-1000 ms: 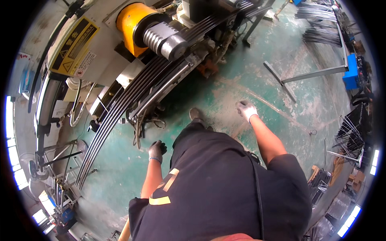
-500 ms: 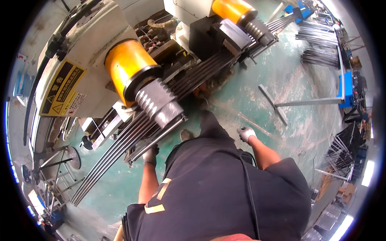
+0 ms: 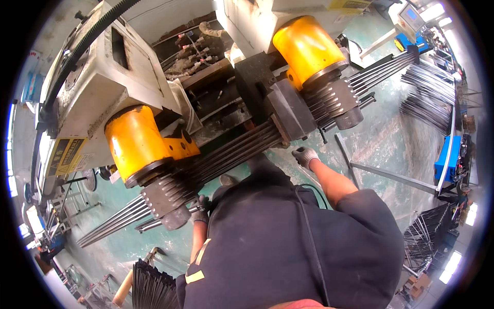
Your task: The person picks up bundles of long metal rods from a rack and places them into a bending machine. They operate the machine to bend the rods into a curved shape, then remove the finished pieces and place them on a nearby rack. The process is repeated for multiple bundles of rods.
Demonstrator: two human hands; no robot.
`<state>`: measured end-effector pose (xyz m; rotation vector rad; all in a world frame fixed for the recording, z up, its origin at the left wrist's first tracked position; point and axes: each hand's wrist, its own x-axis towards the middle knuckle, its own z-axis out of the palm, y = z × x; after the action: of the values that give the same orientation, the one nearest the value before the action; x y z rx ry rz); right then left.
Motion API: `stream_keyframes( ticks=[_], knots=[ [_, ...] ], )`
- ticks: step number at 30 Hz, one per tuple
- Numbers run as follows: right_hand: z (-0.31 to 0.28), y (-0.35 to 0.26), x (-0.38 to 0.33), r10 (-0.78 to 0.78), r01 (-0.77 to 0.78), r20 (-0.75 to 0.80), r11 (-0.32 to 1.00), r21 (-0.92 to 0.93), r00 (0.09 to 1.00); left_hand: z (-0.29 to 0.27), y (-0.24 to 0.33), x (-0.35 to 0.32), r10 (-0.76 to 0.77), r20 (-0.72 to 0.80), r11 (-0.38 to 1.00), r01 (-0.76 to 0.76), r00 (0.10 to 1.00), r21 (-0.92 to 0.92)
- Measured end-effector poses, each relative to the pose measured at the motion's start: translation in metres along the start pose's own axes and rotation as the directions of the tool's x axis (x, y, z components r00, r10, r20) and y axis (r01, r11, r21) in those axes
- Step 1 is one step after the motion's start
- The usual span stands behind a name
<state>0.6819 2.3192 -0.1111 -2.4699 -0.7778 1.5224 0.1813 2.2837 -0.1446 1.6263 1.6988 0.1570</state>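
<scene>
Above a scuffed green floor [image 3: 378,147], long metal rods [image 3: 239,148] cross our white machine [image 3: 146,80]. Near them, our right hand [image 3: 305,156] curls loosely, visibly empty; we cannot tell whether our left hand [image 3: 202,210] grips anything. Bundled bars [image 3: 429,110] lie rightward.

Long metal rods [image 3: 237,152] run from eight to two o'clock past yellow cylinders [image 3: 309,49] at nine and one, gloved left hand [image 3: 202,208] at seven, right hand [image 3: 306,156] at three.

Dk metal rods [image 3: 238,149]: long, approx. parallel, lying diag. across machine [image 3: 116,85], partly hidden.
</scene>
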Motion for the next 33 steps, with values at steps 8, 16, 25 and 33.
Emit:
stream_keyframes(
  ticks=[8,16,25,33],
  knots=[
    [-0.004,0.048,0.0,-0.034,0.027,-0.043,0.986,-0.162,0.998,-0.009,0.081,0.0,-0.463,0.152,0.486,0.393,0.873,-0.781],
    [-0.012,0.065,-0.076,0.075,-0.082,-0.106,0.995,-0.061,0.992,-0.026,-0.051,-0.025,-0.406,0.213,0.065,0.26,0.889,-0.963],
    [-0.089,0.078,-0.073,0.025,0.152,-0.434,0.918,0.367,0.9,-0.108,-0.09,-0.046,-0.104,0.031,-0.157,0.014,0.994,-0.987],
    [-0.2,-0.006,-0.083,-0.138,0.607,-0.67,0.583,0.541,0.73,-0.224,-0.018,-0.059,-0.074,-0.29,-0.183,-0.299,0.954,-0.937]
  ],
)
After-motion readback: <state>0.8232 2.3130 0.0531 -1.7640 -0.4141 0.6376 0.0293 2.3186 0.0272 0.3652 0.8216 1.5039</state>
